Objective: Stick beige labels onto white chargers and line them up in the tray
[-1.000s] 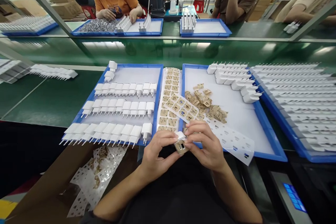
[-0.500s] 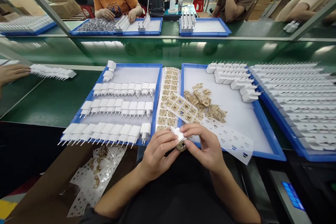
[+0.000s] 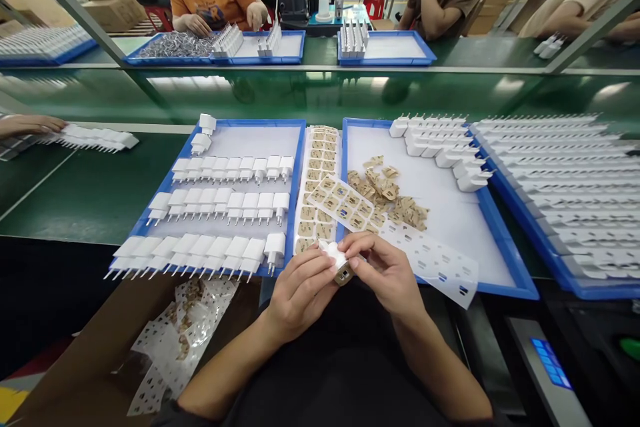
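Observation:
Between my two hands is a white plug charger (image 3: 334, 252) with a tan sticker on the end that faces me. My left hand (image 3: 301, 290) is closed around its left side. At its right edge, my right hand (image 3: 385, 272) pinches with thumb and forefinger. Just beyond lies a sheet of tan stickers (image 3: 345, 203), its right part a bare clear backing (image 3: 445, 273). A pile of loose tan pieces (image 3: 390, 193) rests in the right blue-rimmed tray (image 3: 510, 260). Rows of white chargers (image 3: 230, 205) fill much of the left tray (image 3: 295, 213).
More chargers (image 3: 565, 193) stand in a tray at far right. Under the left tray, an open carton (image 3: 85, 353) holds used backing sheets (image 3: 165, 353). At left, another person's hand (image 3: 33, 125) touches a row of chargers. Several co-workers sit across the green line (image 3: 240, 90).
The view has shifted slightly. My right forefinger and thumb have moved a little on the charger, which stays in both hands. At left, the other person's hand has slid along the charger row.

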Motion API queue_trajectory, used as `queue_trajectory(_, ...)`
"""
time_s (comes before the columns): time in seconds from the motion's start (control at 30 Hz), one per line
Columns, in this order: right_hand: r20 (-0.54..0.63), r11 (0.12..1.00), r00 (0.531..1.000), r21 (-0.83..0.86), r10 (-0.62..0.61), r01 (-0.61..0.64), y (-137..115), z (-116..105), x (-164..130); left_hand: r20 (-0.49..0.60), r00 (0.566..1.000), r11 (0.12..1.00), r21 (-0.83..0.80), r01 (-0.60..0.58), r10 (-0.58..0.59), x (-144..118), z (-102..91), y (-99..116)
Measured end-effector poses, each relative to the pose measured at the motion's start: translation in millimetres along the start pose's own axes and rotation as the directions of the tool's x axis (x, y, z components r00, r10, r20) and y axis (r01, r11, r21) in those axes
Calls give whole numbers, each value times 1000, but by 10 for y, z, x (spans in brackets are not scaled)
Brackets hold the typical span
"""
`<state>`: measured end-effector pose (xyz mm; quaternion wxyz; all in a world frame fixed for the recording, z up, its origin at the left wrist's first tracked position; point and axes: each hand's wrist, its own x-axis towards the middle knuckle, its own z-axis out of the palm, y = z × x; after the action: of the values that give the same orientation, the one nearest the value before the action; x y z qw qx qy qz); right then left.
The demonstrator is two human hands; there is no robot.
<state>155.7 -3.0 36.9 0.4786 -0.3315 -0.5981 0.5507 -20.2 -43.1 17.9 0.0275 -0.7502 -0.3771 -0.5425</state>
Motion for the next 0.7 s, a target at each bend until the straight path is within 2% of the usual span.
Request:
queue_trajectory(0.37,-1,999,999,36,32,-32,-3,-21,8,0,1000,1000,-17,1,-1,15,-28,-8)
queue_trajectory(0.43,15,999,999,-21,-35,35,-19,-47,-2,0,1000,999,-33,22,-22,34,-38,-1)
queue_trajectory(0.5,43,977,988,-147,-146,151,-39,-60,-10,3,999,997,-51,54,-54,43,-42,4)
queue_trajectory(0.6,77,879,944,-347,-320,327,-41,-46,-17,-8,993,990,-76,121,-122,33,-34,3)
queue_trajectory(0.7,52,817,919,-441,-390,372,9,-23,-28,-5,985,979,-110,173,-174,5,-24,-7)
